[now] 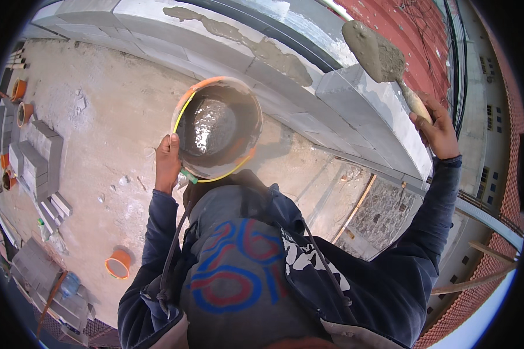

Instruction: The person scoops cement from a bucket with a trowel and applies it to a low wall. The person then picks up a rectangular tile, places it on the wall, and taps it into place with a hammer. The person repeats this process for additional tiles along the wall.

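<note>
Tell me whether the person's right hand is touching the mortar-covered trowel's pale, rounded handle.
Touching: the head view shows the right hand closed around the trowel handle.

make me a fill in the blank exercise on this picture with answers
The left hand holds a round, orange-rimmed ____.
The right hand grips the trowel by its ____.
A strip of mortar lies on the grey block ____.
The corrugated sheet behind the trowel is coloured ____.

Missing words: bucket; handle; wall; red.
</note>
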Available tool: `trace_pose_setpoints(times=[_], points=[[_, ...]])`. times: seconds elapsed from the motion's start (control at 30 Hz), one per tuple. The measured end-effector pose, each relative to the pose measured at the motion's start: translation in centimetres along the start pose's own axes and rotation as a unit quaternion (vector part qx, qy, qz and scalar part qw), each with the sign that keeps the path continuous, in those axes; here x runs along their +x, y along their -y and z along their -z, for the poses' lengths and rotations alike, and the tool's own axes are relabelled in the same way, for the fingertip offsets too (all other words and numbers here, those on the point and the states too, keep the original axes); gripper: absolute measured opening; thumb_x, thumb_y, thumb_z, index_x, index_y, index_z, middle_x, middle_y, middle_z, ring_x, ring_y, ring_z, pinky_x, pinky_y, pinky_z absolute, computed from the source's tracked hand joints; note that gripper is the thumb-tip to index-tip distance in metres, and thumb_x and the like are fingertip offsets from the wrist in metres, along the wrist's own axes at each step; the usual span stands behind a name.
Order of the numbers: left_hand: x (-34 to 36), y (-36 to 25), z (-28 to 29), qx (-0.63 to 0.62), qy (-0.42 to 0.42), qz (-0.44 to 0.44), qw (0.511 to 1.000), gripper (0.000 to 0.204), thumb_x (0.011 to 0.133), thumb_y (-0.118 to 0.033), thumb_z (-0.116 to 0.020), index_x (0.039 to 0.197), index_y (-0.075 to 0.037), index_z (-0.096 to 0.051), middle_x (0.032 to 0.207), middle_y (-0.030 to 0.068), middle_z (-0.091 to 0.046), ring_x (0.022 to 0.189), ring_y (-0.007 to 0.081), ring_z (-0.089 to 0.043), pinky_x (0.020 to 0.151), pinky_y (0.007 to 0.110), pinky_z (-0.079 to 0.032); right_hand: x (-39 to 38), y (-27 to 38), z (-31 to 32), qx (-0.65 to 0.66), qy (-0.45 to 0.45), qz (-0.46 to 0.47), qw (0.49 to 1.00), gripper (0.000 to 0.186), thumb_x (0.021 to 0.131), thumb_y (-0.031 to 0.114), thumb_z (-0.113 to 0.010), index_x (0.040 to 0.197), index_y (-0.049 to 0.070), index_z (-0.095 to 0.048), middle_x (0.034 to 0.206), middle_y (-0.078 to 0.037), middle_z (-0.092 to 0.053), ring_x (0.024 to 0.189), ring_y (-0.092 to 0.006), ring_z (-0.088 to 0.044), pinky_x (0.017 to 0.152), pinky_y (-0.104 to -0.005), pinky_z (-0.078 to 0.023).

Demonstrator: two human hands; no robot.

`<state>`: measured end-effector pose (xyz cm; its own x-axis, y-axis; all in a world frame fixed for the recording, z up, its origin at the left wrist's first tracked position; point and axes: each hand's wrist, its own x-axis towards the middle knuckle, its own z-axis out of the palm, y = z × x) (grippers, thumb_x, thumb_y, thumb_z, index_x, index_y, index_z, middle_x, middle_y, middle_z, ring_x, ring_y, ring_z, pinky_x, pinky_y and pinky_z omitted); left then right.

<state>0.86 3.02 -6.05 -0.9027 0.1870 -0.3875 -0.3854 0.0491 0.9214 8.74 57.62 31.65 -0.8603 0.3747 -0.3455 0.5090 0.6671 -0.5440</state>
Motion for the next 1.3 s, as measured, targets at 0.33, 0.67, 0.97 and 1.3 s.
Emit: trace_pose_setpoints(times=[0.33,0.67,0.97,1.3], points=[[-1.7,-3.0,-0.2,0.049,-0.034,0.005,0.998,0.042,0.112,-0.041,-0.051,0.084,-0.01,-0.051,0.079,-0.0085,-0.044,0.075,0.0034,-0.035,0.065,0.023,-0.034,6.3,6.9,-4.1,-0.701,0.033,0.286,0.652,0.032,0.092,0.006,-0.062,0.12,0.021,-0.069,0.098,-0.008,-0.066,0.093,-0.0251,-0.069,0.075,-0.0399,-0.058],[-1.4,-2.9,0.1,0.059,-0.06,-0.003,0.996,0.041,0.111,-0.042,-0.053,0.088,-0.008,-0.056,0.079,-0.0083,-0.046,0.075,0.0032,-0.037,0.064,0.024,-0.035,-0.3,8.6,4.9,-0.673,-0.012,0.245,0.698,0.04,0.086,0.006,-0.067,0.124,0.02,-0.07,0.095,-0.007,-0.057,0.091,-0.0264,-0.067,0.074,-0.0421,-0.055],[-0.5,-3.0,0.5,0.058,-0.053,-0.006,0.997,0.044,0.109,-0.042,-0.057,0.084,-0.006,-0.057,0.076,-0.0051,-0.049,0.072,0.0054,-0.04,0.062,0.026,-0.037,3.4,7.9,-1.2,-0.312,0.017,0.097,0.945,0.035,0.097,0.019,-0.07,0.131,0.008,-0.067,0.114,-0.02,-0.072,0.105,-0.0355,-0.071,0.091,-0.0426,-0.055],[-1.0,-1.8,1.1,0.047,-0.036,0.011,0.998,0.044,0.108,-0.043,-0.059,0.086,-0.005,-0.058,0.077,-0.0042,-0.051,0.073,0.0062,-0.043,0.064,0.026,-0.04,4.0,14.6,2.7,-0.491,0.071,0.026,0.868,0.028,0.097,0.024,-0.07,0.114,0.002,-0.073,0.106,-0.02,-0.074,0.099,-0.0319,-0.071,0.091,-0.0428,-0.053]])
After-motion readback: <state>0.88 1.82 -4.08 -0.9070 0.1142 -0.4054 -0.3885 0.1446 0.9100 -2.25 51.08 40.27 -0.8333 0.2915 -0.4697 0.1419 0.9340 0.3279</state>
